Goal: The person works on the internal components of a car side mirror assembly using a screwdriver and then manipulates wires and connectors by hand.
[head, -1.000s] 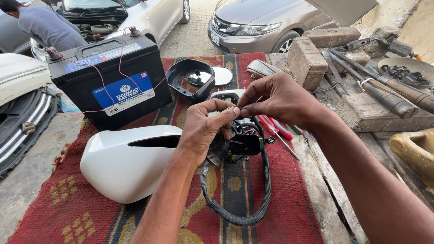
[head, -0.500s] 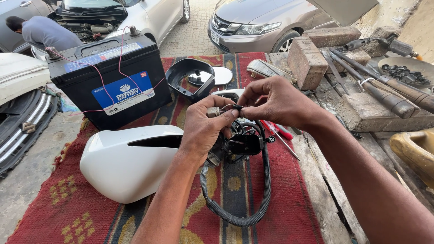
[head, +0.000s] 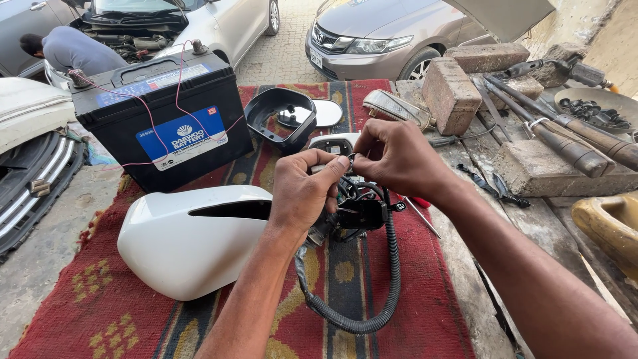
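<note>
Step in hand: your left hand (head: 302, 193) and right hand (head: 399, 159) pinch thin wire ends (head: 350, 159) above the black plastic mirror motor unit (head: 359, 216); joining them likely needs steady fingertips.

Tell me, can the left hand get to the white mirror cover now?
Probably yes. The white mirror cover lies right beside the left hand with nothing between them, but that hand's grip is busy on the black mirror mechanism.

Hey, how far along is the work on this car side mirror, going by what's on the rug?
Done: the mirror is apart. The white cover, black frame and glass lie separately on the rug. In hand: the left hand grips the black motor unit, and the right hand pinches something small at its wires; the cable loops below. Left: nothing is reassembled; battery leads hang loose.
</note>
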